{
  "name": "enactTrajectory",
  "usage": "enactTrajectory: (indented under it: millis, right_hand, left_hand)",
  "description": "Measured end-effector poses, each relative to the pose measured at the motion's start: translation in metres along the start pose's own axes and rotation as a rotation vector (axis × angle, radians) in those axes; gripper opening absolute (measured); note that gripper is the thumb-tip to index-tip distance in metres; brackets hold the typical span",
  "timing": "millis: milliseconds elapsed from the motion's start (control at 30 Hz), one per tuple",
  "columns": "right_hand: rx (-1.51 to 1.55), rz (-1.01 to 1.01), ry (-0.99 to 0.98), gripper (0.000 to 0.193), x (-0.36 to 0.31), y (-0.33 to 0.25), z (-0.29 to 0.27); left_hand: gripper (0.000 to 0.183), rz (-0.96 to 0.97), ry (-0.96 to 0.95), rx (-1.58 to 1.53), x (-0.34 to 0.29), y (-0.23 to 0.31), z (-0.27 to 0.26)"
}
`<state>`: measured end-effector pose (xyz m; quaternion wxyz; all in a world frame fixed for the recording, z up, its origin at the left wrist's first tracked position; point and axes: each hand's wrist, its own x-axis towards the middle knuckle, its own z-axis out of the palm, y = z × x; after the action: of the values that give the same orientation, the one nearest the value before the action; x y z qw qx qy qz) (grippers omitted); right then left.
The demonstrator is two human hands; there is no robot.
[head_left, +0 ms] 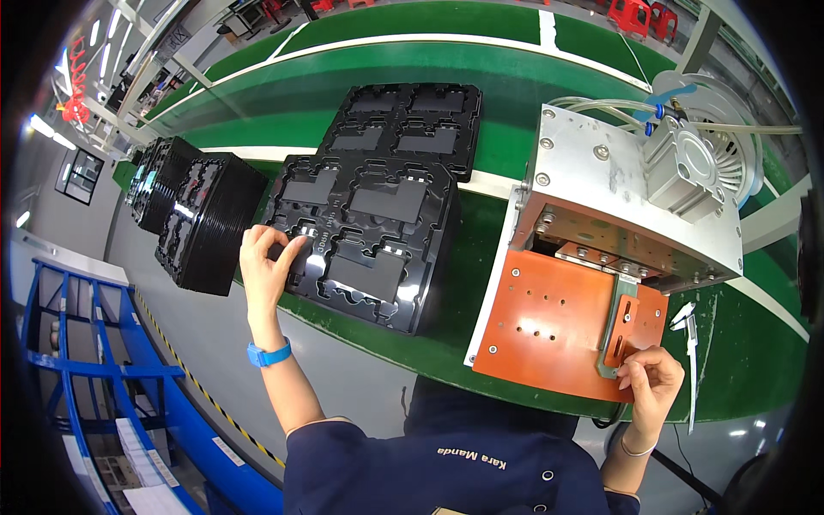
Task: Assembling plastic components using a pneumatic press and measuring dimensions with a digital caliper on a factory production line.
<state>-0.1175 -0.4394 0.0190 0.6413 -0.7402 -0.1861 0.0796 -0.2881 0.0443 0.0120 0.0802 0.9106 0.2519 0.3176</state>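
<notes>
My left hand reaches over the left edge of the nearer black plastic tray. Its thumb and fingertips are pinched at the near-left pocket; what they hold, if anything, is hidden. Flat dark rectangular parts with small light ends lie in the tray's other pockets. On the right, my right hand is closed at the front edge of an orange plate. Its fingertips touch or nearly touch the near end of a narrow grey-green strip on that plate. I cannot tell whether they grip it.
Behind the orange plate stands a metal press with a cylinder and air hoses. A caliper lies right of it. Another black tray with parts sits farther back. Black tray stacks stand left; a blue rack is below.
</notes>
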Motion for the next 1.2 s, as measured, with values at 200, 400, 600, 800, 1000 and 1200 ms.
enactTrajectory:
  millis: [200,400,600,800,1000,1200]
  right_hand:
    - [-0.003,-0.019,-0.007,0.007,-0.001,0.001,0.000]
    - [0.001,0.015,-0.012,0.007,-0.003,-0.004,-0.001]
    - [-0.300,-0.246,0.085,0.010,-0.001,-0.018,0.021]
    - [-0.620,-0.515,-0.043,0.021,0.012,-0.027,0.035]
    - [-0.755,-0.579,-0.180,0.023,0.021,-0.018,0.042]
    - [-0.860,-0.522,-0.263,0.029,0.020,-0.019,0.050]
  left_hand:
    - [0.044,-0.018,-0.093,0.028,0.007,-0.013,-0.004]
    - [0.045,-0.113,0.111,-0.103,0.006,0.085,-0.018]
    - [0.034,0.178,-0.215,-0.430,-0.037,0.237,0.025]
    - [0.026,0.340,-0.381,-0.474,-0.059,0.269,0.043]
    - [0.041,0.495,-0.572,-0.581,-0.057,0.246,0.028]
    - [0.038,0.558,-0.611,-0.649,-0.056,0.243,0.030]
